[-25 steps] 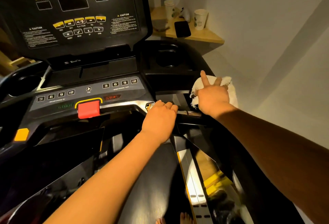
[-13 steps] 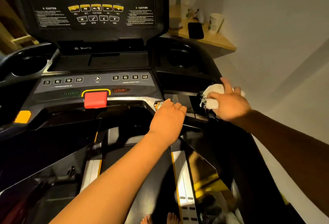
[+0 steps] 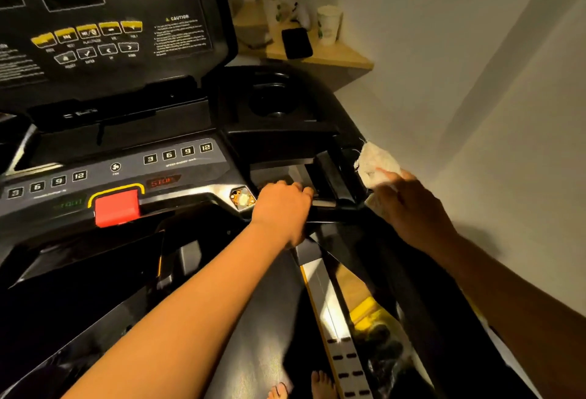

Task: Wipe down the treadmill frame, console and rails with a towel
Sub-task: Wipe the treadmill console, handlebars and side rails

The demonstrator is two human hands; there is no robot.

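Note:
The black treadmill console (image 3: 104,34) fills the upper left, with a button strip and a red stop key (image 3: 116,208) below it. My left hand (image 3: 282,211) is closed around the black handlebar (image 3: 329,208) just right of the console. My right hand (image 3: 412,208) presses a crumpled white towel (image 3: 375,161) against the outer right side of the console frame, beside the right rail (image 3: 412,272). A cup holder (image 3: 272,100) sits behind the towel.
A wooden corner shelf (image 3: 342,56) behind the treadmill carries two paper cups (image 3: 328,26), a black phone (image 3: 296,43) and a white object. The wall runs close along the right side. Bare toes (image 3: 320,382) show on the belt below.
The right hand with the towel has slid from the top of the right console corner outward and down its outer side. The left hand has kept its grip on the handlebar. The view shifted slightly.

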